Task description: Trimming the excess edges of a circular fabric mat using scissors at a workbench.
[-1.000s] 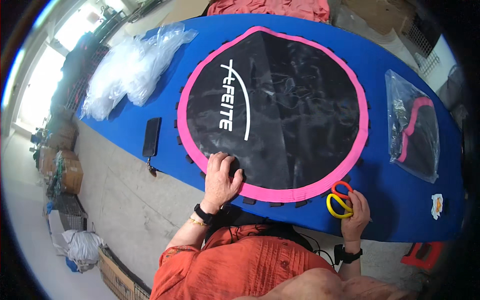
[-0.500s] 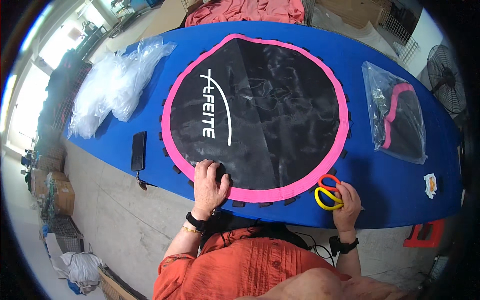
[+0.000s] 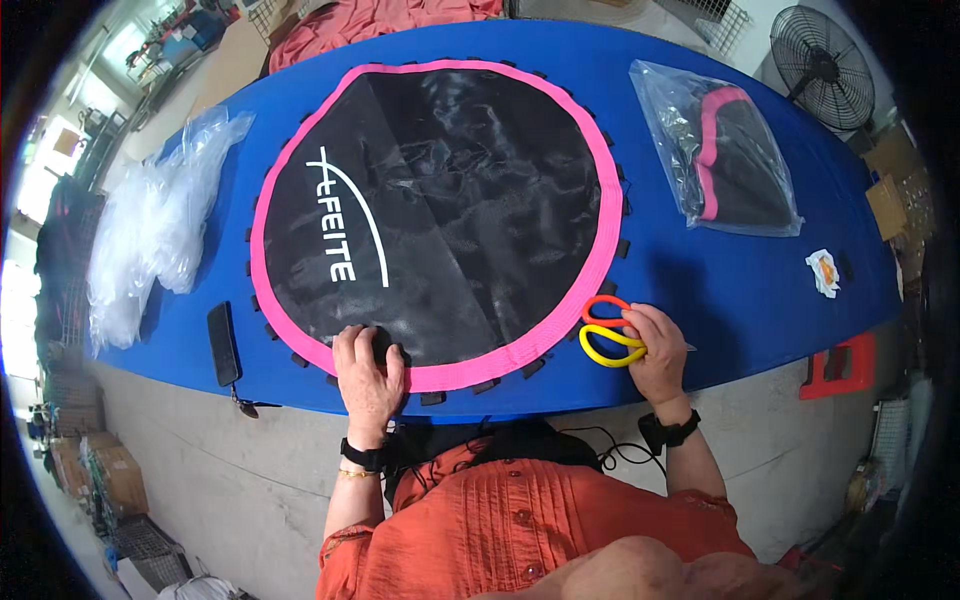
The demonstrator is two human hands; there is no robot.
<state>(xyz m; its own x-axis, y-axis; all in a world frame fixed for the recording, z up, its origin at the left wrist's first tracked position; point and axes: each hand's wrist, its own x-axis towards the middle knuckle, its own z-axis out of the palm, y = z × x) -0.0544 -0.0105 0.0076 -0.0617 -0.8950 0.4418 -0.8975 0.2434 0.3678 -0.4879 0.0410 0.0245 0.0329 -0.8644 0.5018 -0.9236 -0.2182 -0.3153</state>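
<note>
A round black mat (image 3: 470, 240) with a pink border and small dark tabs around its rim lies flat in front of me. White lettering and a curved white line run across its left part. My left hand (image 3: 366, 372) rests on the near-left border, fingers on the black fabric and thumb apart, holding nothing. Close to the mat's near-right edge, my right hand (image 3: 660, 350) is closed around the blade end of a pair of scissors (image 3: 612, 357). Their red and yellow handle loops point left toward the mat; the blades are mostly hidden in my hand.
The blue table (image 3: 560, 392) carries crumpled clear plastic bags (image 3: 160, 225) and a dark phone (image 3: 222, 343) on the left. At right lie a bagged black-and-pink piece (image 3: 745, 160) and a small wrapper (image 3: 824, 272). A fan (image 3: 822, 66) and a red stool (image 3: 838, 368) stand beyond.
My view has swung to the right, so the mat and other table items sit further left in the picture. Both hands keep nearly the same places by the mat, scissors still held.
</note>
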